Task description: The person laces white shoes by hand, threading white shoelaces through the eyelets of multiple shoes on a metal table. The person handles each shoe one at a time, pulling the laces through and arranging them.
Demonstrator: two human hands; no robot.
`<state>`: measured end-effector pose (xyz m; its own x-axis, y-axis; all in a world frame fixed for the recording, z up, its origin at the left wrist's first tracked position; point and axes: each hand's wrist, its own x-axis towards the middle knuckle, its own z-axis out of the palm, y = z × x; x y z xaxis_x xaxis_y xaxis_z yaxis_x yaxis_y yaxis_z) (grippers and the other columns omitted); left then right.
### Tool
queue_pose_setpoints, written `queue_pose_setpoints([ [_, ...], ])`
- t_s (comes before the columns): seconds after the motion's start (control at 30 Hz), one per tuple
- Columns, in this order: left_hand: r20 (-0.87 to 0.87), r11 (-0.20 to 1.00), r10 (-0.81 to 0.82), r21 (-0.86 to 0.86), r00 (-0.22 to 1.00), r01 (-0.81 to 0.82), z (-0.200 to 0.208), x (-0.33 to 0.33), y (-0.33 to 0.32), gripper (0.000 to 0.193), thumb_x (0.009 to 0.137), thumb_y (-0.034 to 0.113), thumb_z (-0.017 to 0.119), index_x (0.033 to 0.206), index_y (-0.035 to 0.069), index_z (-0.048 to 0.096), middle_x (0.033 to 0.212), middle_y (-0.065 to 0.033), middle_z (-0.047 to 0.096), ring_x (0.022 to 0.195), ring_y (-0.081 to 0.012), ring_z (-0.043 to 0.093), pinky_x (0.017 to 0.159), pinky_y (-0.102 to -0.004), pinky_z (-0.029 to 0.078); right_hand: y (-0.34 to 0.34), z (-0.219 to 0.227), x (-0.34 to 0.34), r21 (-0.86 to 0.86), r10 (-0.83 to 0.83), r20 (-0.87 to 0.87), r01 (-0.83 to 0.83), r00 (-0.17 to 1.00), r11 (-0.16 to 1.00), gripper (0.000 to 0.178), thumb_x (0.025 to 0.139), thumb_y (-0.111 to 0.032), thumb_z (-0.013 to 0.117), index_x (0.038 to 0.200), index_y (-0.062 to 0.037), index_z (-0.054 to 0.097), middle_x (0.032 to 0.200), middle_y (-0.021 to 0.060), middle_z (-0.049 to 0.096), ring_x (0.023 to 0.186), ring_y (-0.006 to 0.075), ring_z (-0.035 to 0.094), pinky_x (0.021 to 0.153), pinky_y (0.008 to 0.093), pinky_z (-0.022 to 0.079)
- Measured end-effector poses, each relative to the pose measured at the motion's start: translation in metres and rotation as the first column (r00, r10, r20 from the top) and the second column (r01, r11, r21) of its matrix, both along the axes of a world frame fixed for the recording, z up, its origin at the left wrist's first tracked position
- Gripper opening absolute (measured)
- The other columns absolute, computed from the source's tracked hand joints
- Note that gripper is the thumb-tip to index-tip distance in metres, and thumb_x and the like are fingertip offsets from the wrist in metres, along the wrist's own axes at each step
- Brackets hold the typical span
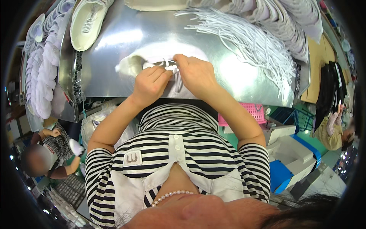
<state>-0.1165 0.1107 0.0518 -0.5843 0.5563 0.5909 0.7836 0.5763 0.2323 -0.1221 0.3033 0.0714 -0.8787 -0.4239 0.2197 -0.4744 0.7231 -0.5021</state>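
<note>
Counter of shiny silver metal carries loose white cord laces fanned along its right side, perhaps for easy reach; at its near edge lies a white fabric shoe, where left hand and right hand pinch a slim white lace, seemingly for control.

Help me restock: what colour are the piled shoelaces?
White; the shoelaces show best in the head view.

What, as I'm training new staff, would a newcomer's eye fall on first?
White laces fanned over the right of the metal table strike first. Near the front edge, the left grip and right grip pinch a lace over a white shoe piece. A laced pale shoe lies upper left.
</note>
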Motion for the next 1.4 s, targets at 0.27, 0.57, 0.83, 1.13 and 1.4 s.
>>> queue_pose_setpoints([
  [0.27, 0.135, 0.997, -0.079, 0.035, 0.988, 0.075, -0.005, 0.005, -0.003, 0.021, 0.071, 0.001, 0.074, 0.091, 0.003, 0.066, 0.081, -0.009, 0.065, 0.074, -0.0263, 0.065, 0.063, -0.0351, 0.05, 0.006, -0.009, -0.013, -0.198, -0.002, 0.463, 0.106, 0.886, 0.975, 0.024, 0.084, -0.014, 0.071, 0.105, -0.006, 0.065, 0.088, 0.0108, 0.072, 0.081, 0.0274, 0.069, 0.072, 0.0353, 0.052],
  [0.57, 0.329, 0.99, -0.141, 0.031, 0.934, 0.139, 0.007, 0.007, -0.003, 0.02, 0.075, 0.006, 0.076, 0.093, 0.004, 0.067, 0.078, -0.0101, 0.064, 0.071, -0.0285, 0.063, 0.064, -0.0382, 0.049, 0.089, 0.082, -0.059, -0.824, -0.273, -0.044, 0.12, 0.961, 0.553, 0.016, 0.09, -0.013, 0.07, 0.105, -0.0055, 0.07, 0.088, -0.0008, 0.068, 0.078, 0.0075, 0.058, 0.072, 0.0223, 0.045],
  [0.83, 0.857, 0.984, 0.014, 0.079, 0.515, -0.159, 0.033, 0.004, -0.01, 0.068, 0.094, 0.025, 0.066, 0.148, 0.005, 0.03, 0.091, -0.0181, 0.071, 0.08, -0.0332, 0.069, 0.072, -0.0378, 0.052, 0.034, -0.024, -0.001, -0.708, 0.263, 0.565, 0.295, 0.782, 0.642, 0.024, 0.087, -0.01, 0.073, 0.108, -0.0008, 0.067, 0.091, 0.0004, 0.067, 0.087, 0.0086, 0.06, 0.079, 0.0245, 0.048],
  [1.13, 0.71, 0.907, 0.334, -0.063, 0.62, -0.416, 0.008, -0.004, 0.0, 0.057, 0.088, 0.043, 0.07, 0.131, 0.009, 0.057, 0.08, -0.0173, 0.068, 0.085, -0.0326, 0.066, 0.078, -0.0403, 0.049, -0.005, -0.027, -0.021, -0.507, 0.06, 0.572, 0.295, 0.818, 0.81, 0.024, 0.085, -0.012, 0.073, 0.106, -0.0016, 0.068, 0.088, 0.0037, 0.07, 0.079, 0.01, 0.06, 0.072, 0.025, 0.049],
  [1.4, 0.636, 0.867, 0.294, 0.138, 0.714, -0.48, -0.009, 0.0, 0.005, 0.038, 0.074, 0.034, 0.081, 0.103, 0.012, 0.071, 0.083, -0.0124, 0.07, 0.077, -0.027, 0.063, 0.075, -0.0364, 0.046, -0.002, -0.019, -0.011, -0.474, -0.056, 0.423, 0.273, 0.904, 0.837, 0.021, 0.088, -0.02, 0.069, 0.104, -0.0065, 0.068, 0.086, 0.0144, 0.071, 0.076, 0.0274, 0.07, 0.069, 0.0337, 0.053],
])
